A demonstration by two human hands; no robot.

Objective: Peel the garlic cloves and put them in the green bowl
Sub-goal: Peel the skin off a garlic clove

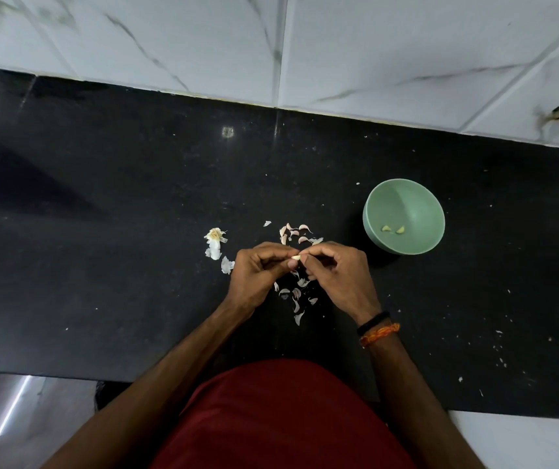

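Both hands meet over the middle of the black table (118, 204). The left hand (257, 270) and the right hand (337, 274) each pinch one small garlic clove (295, 257) between fingertips and thumb, so the clove sits in the air between them.

Under the hands and just beyond them lie many thin white and pink garlic skins (296, 299). A few unpeeled cloves (293, 231) lie on the table on the far side of the hands. To the left, near the left hand, is the dry garlic root with its papery skin (215, 242).

The green bowl (403, 198) stands to the right of the hands, a little farther away. Two peeled cloves (393, 229) lie at the bottom of it.

The right wrist wears a black band (372, 322) and an orange thread (379, 334). A white tiled wall (406, 55) runs along the far edge of the table.
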